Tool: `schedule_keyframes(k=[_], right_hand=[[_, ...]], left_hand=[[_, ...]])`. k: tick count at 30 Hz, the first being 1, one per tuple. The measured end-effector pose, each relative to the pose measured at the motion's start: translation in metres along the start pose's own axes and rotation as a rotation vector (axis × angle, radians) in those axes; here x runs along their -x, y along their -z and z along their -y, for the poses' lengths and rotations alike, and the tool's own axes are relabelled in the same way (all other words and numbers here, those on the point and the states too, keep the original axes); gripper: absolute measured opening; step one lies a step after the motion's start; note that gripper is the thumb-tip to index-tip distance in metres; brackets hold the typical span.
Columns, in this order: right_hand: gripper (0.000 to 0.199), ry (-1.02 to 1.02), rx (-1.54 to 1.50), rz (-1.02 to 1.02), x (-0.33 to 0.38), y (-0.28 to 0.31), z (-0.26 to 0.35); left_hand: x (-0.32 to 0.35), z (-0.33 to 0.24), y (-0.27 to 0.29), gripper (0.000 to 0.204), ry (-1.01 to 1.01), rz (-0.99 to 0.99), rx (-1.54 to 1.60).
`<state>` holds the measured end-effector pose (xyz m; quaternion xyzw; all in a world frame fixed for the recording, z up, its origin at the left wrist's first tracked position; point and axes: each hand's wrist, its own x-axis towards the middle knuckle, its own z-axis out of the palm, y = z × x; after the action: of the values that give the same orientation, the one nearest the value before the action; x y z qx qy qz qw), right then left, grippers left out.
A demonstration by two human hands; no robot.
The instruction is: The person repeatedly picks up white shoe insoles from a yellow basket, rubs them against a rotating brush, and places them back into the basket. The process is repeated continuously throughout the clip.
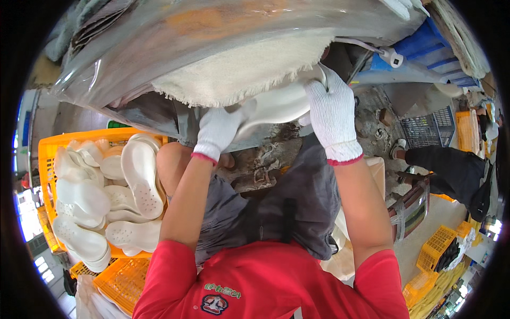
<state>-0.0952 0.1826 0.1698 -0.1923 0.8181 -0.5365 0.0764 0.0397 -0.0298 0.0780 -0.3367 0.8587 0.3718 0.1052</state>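
Note:
A smooth white insole [280,104] is stretched between my two hands, just in front of a cream cloth with a frayed edge [244,69]. My left hand [219,128], in a white knit glove with a red cuff, is closed on the insole's near left end. On the far right end, my right hand [334,109], gloved the same way, grips with the thumb on top and the fingers mostly hidden underneath. The insole's far edge lies close to the cloth; whether they touch I cannot tell.
An orange crate [47,142] piled with white insoles [142,178], some dotted with small holes, stands at my left. Plastic sheeting [133,58] covers the bench ahead. A white cable fitting [391,56] sits at the upper right. Another person's leg [446,165] shows at the right.

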Motion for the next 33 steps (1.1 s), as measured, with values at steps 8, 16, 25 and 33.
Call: schedule_keyframes(k=[8,16,25,33], right_hand=[[0.036,0.091,0.098,0.140,-0.039,-0.020,-0.024],[0.086,-0.247,-0.195,0.128,0.079,0.036,0.030],[0.089,0.026,0.152,-0.164,0.027,0.005,-0.026],[0.036,0.462,0.731,0.187,-0.046,-0.006,-0.048]], left_hand=[[0.052,-0.029,-0.004,0.070,-0.312,0.355,0.852],[0.025,-0.112,-0.102,0.032,-0.005,-0.017,1.765],[-0.052,-0.090,-0.077,0.064,-0.157,-0.092,1.041],[0.024,-0.024,-0.027,0.071,-0.280,0.113,0.635]])
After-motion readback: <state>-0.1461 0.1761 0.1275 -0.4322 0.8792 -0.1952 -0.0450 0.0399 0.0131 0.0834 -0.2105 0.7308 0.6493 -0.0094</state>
